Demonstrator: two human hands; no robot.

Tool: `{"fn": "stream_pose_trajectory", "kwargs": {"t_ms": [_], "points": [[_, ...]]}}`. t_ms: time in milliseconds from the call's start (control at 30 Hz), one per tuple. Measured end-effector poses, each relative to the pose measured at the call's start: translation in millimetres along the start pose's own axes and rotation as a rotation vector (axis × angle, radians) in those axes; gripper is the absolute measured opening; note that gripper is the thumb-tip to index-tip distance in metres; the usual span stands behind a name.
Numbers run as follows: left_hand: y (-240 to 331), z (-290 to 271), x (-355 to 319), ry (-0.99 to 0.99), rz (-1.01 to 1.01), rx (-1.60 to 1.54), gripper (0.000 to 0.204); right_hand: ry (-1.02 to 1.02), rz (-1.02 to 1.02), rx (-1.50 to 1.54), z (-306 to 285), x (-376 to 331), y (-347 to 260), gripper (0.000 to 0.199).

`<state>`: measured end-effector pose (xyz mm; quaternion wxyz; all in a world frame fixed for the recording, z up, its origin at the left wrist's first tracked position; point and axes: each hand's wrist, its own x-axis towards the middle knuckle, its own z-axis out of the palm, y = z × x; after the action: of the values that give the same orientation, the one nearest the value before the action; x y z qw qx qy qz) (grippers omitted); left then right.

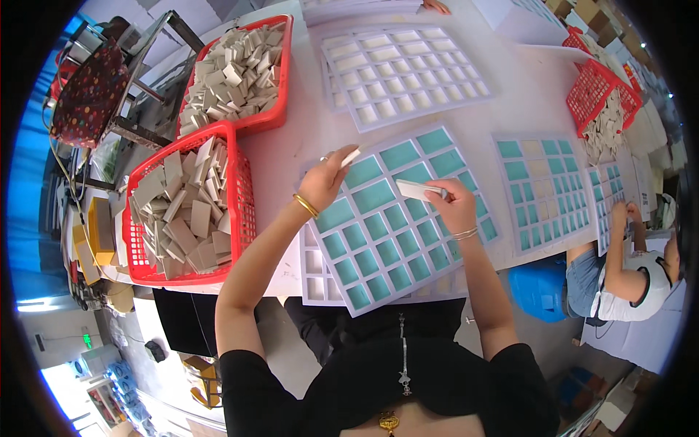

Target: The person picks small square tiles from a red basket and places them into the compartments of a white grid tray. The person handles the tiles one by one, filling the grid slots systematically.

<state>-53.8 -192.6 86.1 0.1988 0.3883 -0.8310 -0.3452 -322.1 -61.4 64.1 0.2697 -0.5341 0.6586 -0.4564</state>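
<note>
Left hand [325, 183] raised over the upper left corner of the grid tray [397, 218], grip closed on one thin pale tile [350, 157] pinched edge-on between fingertips, probably so that it can drop flat into a cell. Right hand [453, 206] over the tray's middle, grip closed on a second white tile [419, 190], held level and low above the teal cells. Tray lying flat at the near edge of the white desk [291, 156], close to the body, within easy reach of both hands. Two red baskets [240, 182] of loose beige tiles just left of it, handy for the left hand. Tray itself pale lilac, a lattice of square and oblong cells with teal floors, apparently stacked on similar trays. More such trays farther back and to the right, where another person's hand [620, 213] rests on one.
</note>
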Motion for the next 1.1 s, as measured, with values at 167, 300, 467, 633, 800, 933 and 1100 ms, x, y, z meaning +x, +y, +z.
{"fn": "stream_pose_trajectory", "kwargs": {"t_ms": [167,300,467,633,800,933,1100], "points": [[-22,35,4,0.023,-0.039,0.415,0.049,0.044,0.097,0.297,-9,-4,13,0.018],[-36,65,11,0.148,0.029,0.625,0.055,0.076,0.134,0.416,-12,-5,18,0.017],[-23,81,21,0.082,-0.162,0.576,0.059,0.145,0.122,0.511,-14,-5,42,0.029],[-18,84,11,0.22,-0.07,0.521,0.059,0.268,0.063,0.544,-6,-2,34,0.039],[-22,74,-7,0.025,0.049,0.64,0.052,0.07,0.192,0.509,0,-1,53,0.038],[-31,79,-19,0.052,0.19,0.657,0.041,0.04,0.325,0.54,27,4,38,0.034],[-35,74,-19,0.24,-0.012,0.451,0.026,0.007,0.258,0.544,64,12,34,0.029]]}}
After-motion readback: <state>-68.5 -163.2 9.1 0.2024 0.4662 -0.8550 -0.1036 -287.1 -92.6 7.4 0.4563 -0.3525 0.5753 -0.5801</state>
